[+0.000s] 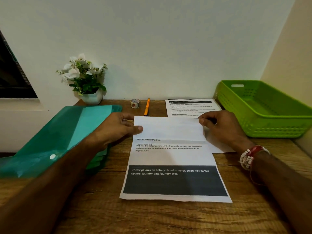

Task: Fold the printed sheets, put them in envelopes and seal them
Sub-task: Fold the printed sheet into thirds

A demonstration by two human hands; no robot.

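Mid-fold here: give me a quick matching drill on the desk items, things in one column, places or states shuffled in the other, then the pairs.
1 tape roll
2 green basket
3 teal folder
4 printed sheet

a far right
b top folded over, pinched by left hand and right hand
c just left of the orange pen
d far left

Pairs: 1-c, 2-a, 3-d, 4-b

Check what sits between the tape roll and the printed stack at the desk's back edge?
An orange pen lies between the tape roll and the printed stack, touching neither; the head view shows it.
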